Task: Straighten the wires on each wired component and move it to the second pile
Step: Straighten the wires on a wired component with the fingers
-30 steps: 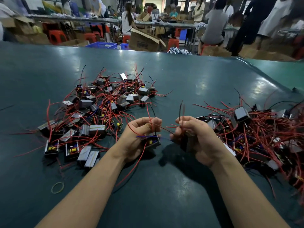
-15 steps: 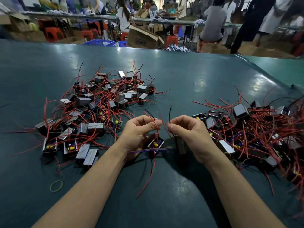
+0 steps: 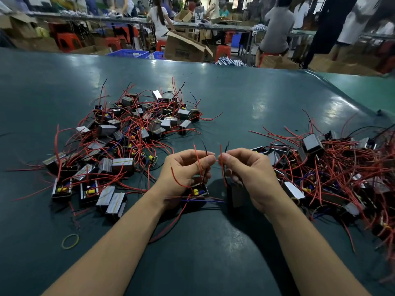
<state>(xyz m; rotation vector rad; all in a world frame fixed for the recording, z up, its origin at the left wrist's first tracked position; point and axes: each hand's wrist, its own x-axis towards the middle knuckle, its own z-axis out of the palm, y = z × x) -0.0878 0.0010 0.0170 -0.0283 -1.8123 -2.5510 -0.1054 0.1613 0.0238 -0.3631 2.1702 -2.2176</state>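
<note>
Two piles of small black boxed components with red and black wires lie on the dark green table [image 3: 235, 99]: one pile [image 3: 128, 133] at the left, a more tangled pile [image 3: 333, 167] at the right. Between them my left hand [image 3: 183, 171] pinches a red and a black wire of a component [image 3: 198, 190] with yellow parts showing, held under its palm. My right hand [image 3: 250, 174] pinches another red and black wire pair, and a dark component [image 3: 235, 194] hangs below its fingers. The two hands' fingertips nearly touch.
A yellow rubber band [image 3: 70, 241] lies on the table at the near left. Beyond the table's far edge are cardboard boxes [image 3: 186, 47], blue crates [image 3: 130, 54], red stools and several people at other benches.
Both hands have come together from slightly apart and slid up the wires. The wire ends now stand upright above the fingertips.
</note>
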